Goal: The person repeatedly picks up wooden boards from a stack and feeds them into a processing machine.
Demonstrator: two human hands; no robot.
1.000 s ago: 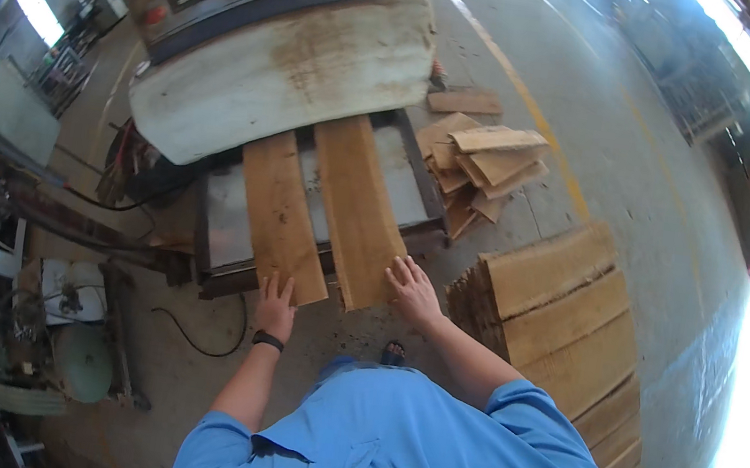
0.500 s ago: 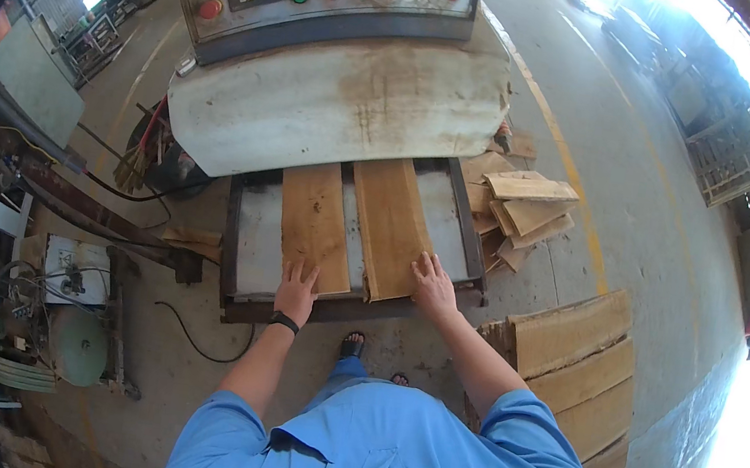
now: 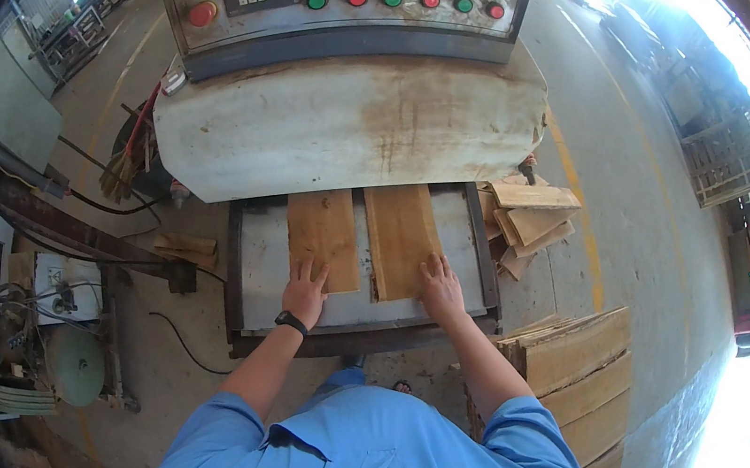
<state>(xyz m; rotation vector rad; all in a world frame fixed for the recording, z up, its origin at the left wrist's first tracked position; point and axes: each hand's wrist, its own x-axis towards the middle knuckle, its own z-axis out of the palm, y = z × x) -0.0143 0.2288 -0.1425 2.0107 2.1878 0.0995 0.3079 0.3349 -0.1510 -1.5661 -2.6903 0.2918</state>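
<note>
Two brown wooden boards lie side by side on the metal infeed table [image 3: 260, 261] of a woodworking machine, a narrow gap between them. Their far ends pass out of sight under the machine's pale, stained hood [image 3: 352, 122]. My left hand [image 3: 304, 293] rests with fingers spread on the near end of the left board [image 3: 326, 228]. On the right edge of the right board [image 3: 398, 242] lies my right hand [image 3: 441, 290], its fingers stretched out. Neither hand is wrapped round a board.
Above the hood is a control panel [image 3: 328, 15] with buttons and a lit display. A pile of loose boards [image 3: 533, 222] sits right of the machine, and a taller board stack [image 3: 579, 375] nearer me. Hoses and a green round machine part [image 3: 79, 356] stand at left.
Both boards have slid farther under the hood, my hands moving forward on them. The panel and hood now look larger and closer.
</note>
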